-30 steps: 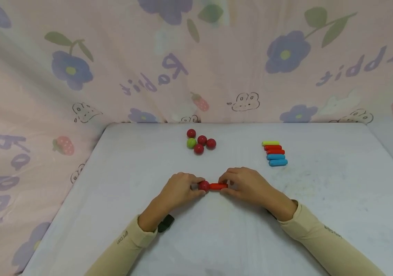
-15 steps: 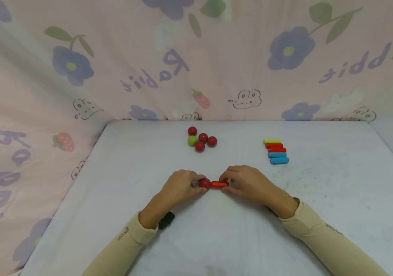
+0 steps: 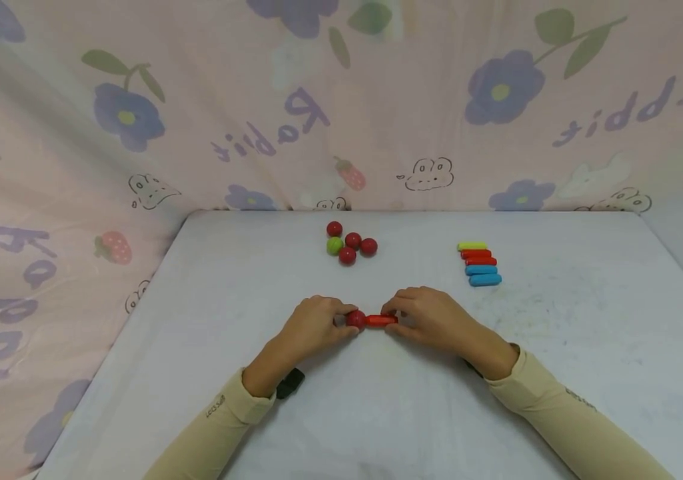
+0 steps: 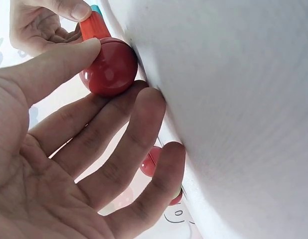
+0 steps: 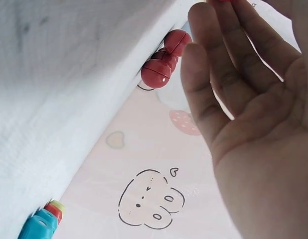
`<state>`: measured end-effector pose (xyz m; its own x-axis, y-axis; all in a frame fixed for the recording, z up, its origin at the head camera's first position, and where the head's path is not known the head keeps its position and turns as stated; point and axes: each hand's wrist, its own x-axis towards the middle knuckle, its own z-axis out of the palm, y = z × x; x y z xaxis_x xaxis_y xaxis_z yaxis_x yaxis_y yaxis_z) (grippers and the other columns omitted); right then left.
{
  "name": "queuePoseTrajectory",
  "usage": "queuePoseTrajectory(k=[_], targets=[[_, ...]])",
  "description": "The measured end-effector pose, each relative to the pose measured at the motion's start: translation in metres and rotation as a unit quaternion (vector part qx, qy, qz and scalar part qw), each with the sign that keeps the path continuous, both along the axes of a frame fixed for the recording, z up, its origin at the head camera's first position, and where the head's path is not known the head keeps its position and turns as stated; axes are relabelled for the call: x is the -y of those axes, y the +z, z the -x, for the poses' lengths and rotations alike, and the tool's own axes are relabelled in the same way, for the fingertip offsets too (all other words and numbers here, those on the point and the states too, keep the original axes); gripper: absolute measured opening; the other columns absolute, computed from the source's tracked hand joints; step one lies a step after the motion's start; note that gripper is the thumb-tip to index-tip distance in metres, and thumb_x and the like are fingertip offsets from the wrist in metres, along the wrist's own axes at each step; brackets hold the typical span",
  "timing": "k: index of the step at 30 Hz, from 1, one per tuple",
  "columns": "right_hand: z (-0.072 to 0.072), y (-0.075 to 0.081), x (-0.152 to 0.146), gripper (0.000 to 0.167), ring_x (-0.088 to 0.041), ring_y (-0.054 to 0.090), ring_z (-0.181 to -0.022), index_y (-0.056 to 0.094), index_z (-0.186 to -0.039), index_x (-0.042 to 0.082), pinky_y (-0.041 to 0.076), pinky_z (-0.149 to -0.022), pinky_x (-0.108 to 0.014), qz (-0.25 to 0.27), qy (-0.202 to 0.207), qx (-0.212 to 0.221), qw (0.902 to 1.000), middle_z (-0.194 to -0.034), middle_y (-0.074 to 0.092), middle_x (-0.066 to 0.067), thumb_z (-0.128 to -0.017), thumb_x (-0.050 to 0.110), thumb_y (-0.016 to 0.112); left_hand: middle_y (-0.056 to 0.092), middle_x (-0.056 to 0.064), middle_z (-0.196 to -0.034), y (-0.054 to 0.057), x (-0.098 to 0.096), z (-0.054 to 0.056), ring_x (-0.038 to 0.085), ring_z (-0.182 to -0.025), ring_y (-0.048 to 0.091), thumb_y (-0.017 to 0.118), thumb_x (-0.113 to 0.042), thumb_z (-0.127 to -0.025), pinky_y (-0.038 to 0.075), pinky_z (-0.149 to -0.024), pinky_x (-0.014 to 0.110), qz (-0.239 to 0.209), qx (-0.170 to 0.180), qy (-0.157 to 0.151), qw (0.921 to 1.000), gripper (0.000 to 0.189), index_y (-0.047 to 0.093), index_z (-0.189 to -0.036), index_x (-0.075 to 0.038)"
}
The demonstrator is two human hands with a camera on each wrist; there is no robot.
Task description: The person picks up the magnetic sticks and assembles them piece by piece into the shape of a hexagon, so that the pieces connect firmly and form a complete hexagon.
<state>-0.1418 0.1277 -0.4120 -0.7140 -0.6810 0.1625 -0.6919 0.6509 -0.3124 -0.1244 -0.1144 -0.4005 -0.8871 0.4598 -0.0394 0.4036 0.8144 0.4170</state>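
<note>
Between thumb and fingers, my left hand pinches a glossy red ball low over the white table. A fine seam line runs across the ball in the left wrist view. My right hand pinches a short red stick by its right part. The stick lies level, its left end right at the ball. In the left wrist view a teal bit shows at the stick's far end, beside the right thumb. The right wrist view shows the right fingers, with the stick almost out of frame.
Beyond the hands sits a cluster of several red balls with one green ball. Farther right lie short sticks side by side: one yellow, two red and two blue. A patterned curtain borders the table's back edge.
</note>
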Motion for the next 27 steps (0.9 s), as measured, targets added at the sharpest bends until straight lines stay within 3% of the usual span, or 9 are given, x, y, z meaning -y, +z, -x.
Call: queuePoseTrajectory(k=[10, 22, 27], targets=[[0.009, 0.005, -0.007, 0.029, -0.011, 0.066, -0.098, 0.073, -0.111, 0.020, 0.057, -0.087, -0.035, 0.003, 0.023, 0.005, 0.9997, -0.105, 0.071, 0.007, -0.087, 0.035, 0.077, 0.076, 0.005, -0.106, 0.000, -0.001, 0.001, 0.018, -0.089, 0.066, 0.078, -0.027, -0.086, 0.055, -0.083, 0.038, -0.001, 0.003, -0.003, 1.0000, 0.037, 0.074, -0.119, -0.010], [0.058, 0.004, -0.008, 0.034, -0.022, 0.064, -0.112, 0.071, -0.118, 0.019, 0.055, -0.096, -0.044, -0.017, -0.050, -0.008, 0.9986, -0.117, 0.069, -0.001, -0.091, 0.038, 0.071, 0.076, 0.004, -0.106, -0.002, -0.001, 0.001, 0.015, -0.087, 0.064, 0.077, -0.027, -0.087, 0.055, -0.082, 0.034, 0.008, 0.010, -0.003, 0.9999, 0.038, 0.073, -0.121, -0.010], [0.076, 0.001, 0.002, 0.038, -0.026, 0.062, -0.118, 0.067, -0.123, 0.015, 0.053, -0.100, -0.045, -0.014, -0.058, -0.022, 0.9980, -0.125, 0.066, -0.006, -0.091, 0.035, 0.072, 0.076, 0.005, -0.105, -0.002, -0.001, 0.000, 0.016, -0.087, 0.065, 0.077, -0.027, -0.087, 0.054, -0.082, 0.035, 0.001, 0.009, -0.004, 1.0000, 0.037, 0.073, -0.119, -0.010]])
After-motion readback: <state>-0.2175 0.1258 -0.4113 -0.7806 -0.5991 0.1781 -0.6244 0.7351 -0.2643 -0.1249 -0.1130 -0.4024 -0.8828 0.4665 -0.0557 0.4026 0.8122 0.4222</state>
